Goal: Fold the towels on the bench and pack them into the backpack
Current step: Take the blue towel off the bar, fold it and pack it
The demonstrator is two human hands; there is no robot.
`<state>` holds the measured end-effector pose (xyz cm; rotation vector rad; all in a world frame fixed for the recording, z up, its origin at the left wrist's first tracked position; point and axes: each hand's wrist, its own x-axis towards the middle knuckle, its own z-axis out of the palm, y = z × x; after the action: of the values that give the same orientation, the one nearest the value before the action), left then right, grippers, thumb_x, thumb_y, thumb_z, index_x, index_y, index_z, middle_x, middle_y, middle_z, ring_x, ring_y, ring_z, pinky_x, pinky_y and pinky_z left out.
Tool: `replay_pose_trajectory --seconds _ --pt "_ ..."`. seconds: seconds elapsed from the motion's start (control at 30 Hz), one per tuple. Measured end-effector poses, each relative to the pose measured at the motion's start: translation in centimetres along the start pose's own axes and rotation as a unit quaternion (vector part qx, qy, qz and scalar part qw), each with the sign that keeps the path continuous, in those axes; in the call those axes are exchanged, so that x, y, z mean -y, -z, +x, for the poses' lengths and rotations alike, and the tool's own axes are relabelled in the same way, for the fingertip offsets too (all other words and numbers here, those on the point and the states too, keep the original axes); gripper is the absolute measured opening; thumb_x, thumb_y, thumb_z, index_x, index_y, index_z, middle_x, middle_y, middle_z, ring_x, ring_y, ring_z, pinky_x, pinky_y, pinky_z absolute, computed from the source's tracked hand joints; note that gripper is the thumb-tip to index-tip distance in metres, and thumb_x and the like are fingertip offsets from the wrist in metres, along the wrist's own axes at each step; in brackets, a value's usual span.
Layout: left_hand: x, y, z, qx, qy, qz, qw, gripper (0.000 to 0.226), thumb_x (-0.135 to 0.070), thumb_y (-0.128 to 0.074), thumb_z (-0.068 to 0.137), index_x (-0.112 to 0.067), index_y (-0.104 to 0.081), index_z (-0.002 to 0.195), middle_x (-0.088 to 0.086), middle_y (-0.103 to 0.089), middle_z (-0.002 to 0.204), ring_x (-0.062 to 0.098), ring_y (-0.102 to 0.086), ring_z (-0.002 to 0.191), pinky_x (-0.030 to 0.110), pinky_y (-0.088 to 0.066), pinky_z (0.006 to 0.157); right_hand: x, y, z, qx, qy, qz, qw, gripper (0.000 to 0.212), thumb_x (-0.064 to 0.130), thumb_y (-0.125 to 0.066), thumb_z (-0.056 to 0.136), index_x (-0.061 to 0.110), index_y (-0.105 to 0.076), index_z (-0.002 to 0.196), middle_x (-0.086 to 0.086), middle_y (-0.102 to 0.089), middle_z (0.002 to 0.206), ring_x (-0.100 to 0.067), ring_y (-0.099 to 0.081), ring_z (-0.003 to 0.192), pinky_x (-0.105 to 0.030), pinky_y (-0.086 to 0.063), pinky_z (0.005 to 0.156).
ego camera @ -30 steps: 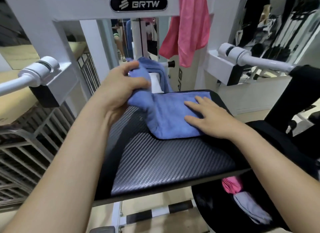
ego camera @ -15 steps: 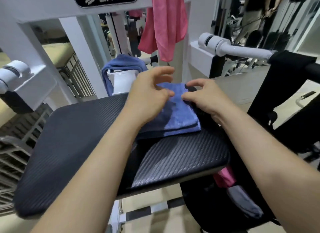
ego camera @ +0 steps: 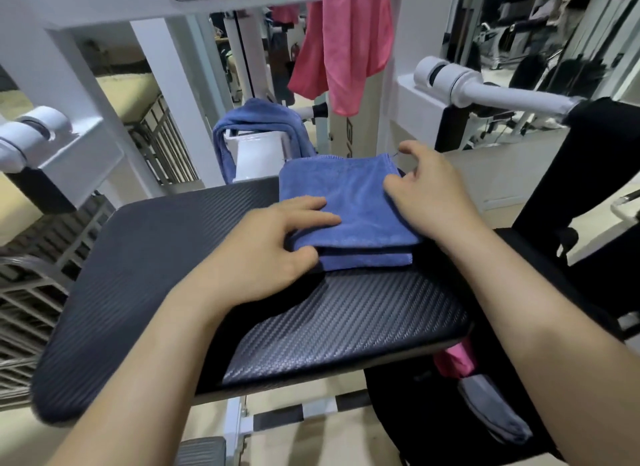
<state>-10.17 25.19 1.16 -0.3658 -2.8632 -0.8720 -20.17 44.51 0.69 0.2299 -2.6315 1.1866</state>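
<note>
A blue towel [ego camera: 353, 202], folded into a thick square, lies at the far right of the black bench pad [ego camera: 145, 257]. My left hand [ego camera: 270, 243] pinches its near left corner, fingers on top and thumb against the front fold. My right hand [ego camera: 429, 195] rests along the towel's right edge with fingers spread, the thumb on the cloth. The black backpack [ego camera: 415, 413] stands open below the bench's right end, with a pink towel [ego camera: 453, 360] and a grey towel [ego camera: 491, 410] inside. Another blue towel [ego camera: 256, 113] is draped over a white post behind the bench.
A large pink towel [ego camera: 346, 42] hangs from the white machine frame above the bench. White handle bars stick out on the right [ego camera: 485, 93] and on the left [ego camera: 34, 129]. A metal rack [ego camera: 31, 292] stands on the left.
The towel went from half spread to a compact folded square at the right end of the pad. My left hand dropped to its near corner; my right hand shifted to its right edge.
</note>
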Motion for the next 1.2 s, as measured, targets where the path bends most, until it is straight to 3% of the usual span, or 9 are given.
replay_pose_trajectory --seconds 0.17,0.33,0.53,0.63,0.7,0.77,0.87,1.0,1.2 --pt "0.8 -0.7 -0.9 -0.090 -0.026 0.127 0.987 0.060 -0.006 -0.066 0.067 -0.032 -0.063 0.121 -0.006 -0.051 0.119 0.020 -0.046 0.106 0.030 -0.039 0.094 -0.2 0.1 -0.9 0.090 -0.025 0.121 0.988 0.052 0.010 -0.055 0.088 0.030 -0.040 0.135 0.007 -0.046 0.067 -0.005 -0.044 0.048 -0.018 -0.035 0.047" --pt "0.8 -1.3 -1.5 -0.071 -0.052 0.211 0.973 0.063 -0.001 -0.060 0.069 -0.030 -0.062 0.125 -0.002 -0.053 0.112 0.022 -0.045 0.092 0.041 -0.051 0.076 -0.3 -0.5 -2.1 0.050 0.099 -0.099 0.989 0.041 0.013 -0.056 0.091 0.024 -0.044 0.128 0.001 -0.047 0.091 -0.024 -0.049 0.084 -0.029 -0.032 0.070" --pt "0.4 -0.4 -2.3 0.041 -0.007 0.173 0.984 0.084 -0.019 -0.048 0.065 -0.032 -0.034 0.147 -0.014 -0.028 0.154 0.014 -0.021 0.136 0.025 -0.020 0.114 -0.2 0.4 -2.8 -0.028 0.258 -0.187 0.947 0.029 0.018 -0.068 0.082 0.014 -0.058 0.109 -0.009 -0.048 0.106 -0.031 -0.053 0.089 -0.041 -0.050 0.067" --pt "0.6 -1.4 -1.6 -0.026 0.001 0.159 0.987 0.076 -0.008 -0.055 0.073 -0.030 -0.041 0.144 -0.012 -0.038 0.151 0.013 -0.028 0.140 0.022 -0.022 0.113 0.2 1.3 -4.3 0.147 0.313 -0.157 0.925 0.058 0.062 -0.050 0.082 0.022 -0.060 0.123 -0.001 -0.055 0.128 -0.023 -0.051 0.120 -0.048 -0.044 0.097" --pt "0.6 -2.1 -0.9 -0.101 0.005 0.145 0.984 0.060 -0.009 -0.056 0.075 -0.029 -0.052 0.131 -0.009 -0.055 0.136 0.016 -0.045 0.128 0.032 -0.040 0.104 -0.1 1.3 -5.5 0.258 0.256 -0.230 0.903 0.088 0.079 -0.039 0.075 0.031 -0.031 0.148 0.007 -0.027 0.157 -0.016 -0.020 0.146 -0.050 -0.021 0.117" --pt "0.6 -2.3 -0.6 -0.150 0.020 0.137 0.979 0.042 -0.013 -0.056 0.077 -0.025 -0.055 0.116 -0.002 -0.066 0.114 0.025 -0.059 0.107 0.041 -0.049 0.086 -0.9 1.1 -6.2 0.229 0.258 -0.275 0.897 0.081 0.067 -0.047 0.084 0.035 -0.017 0.152 0.011 -0.014 0.161 -0.012 -0.010 0.149 -0.050 -0.014 0.118" --pt "0.6 -1.9 -1.4 -0.186 0.042 0.035 0.981 0.025 -0.013 -0.057 0.077 -0.025 -0.058 0.099 -0.007 -0.069 0.090 0.023 -0.063 0.083 0.039 -0.049 0.076 -1.4 1.2 -6.7 0.111 0.293 -0.252 0.916 0.051 0.030 -0.057 0.085 0.029 -0.047 0.134 0.009 -0.056 0.136 -0.013 -0.049 0.127 -0.042 -0.029 0.106" --pt "-0.8 -1.1 -4.2 -0.207 0.026 -0.149 0.966 0.023 -0.007 -0.059 0.079 -0.027 -0.064 0.089 -0.010 -0.068 0.079 0.002 -0.060 0.071 0.024 -0.050 0.067 -0.3 2.9 -9.8 0.057 0.245 -0.087 0.964 0.024 0.022 -0.053 0.071 0.019 -0.063 0.092 -0.002 -0.061 0.070 -0.026 -0.057 0.069 -0.032 -0.042 0.068" --pt "-5.0 0.1 -9.2 -0.243 -0.019 -0.257 0.935 0.016 -0.033 -0.051 0.098 -0.026 -0.065 0.099 -0.007 -0.070 0.093 0.006 -0.064 0.087 0.024 -0.049 0.076 2.7 5.2 -16.3 0.059 0.008 0.364 0.929 0.027 0.017 -0.053 0.081 -0.003 -0.062 0.096 -0.014 -0.063 0.082 -0.017 -0.055 0.076 -0.032 -0.042 0.068"
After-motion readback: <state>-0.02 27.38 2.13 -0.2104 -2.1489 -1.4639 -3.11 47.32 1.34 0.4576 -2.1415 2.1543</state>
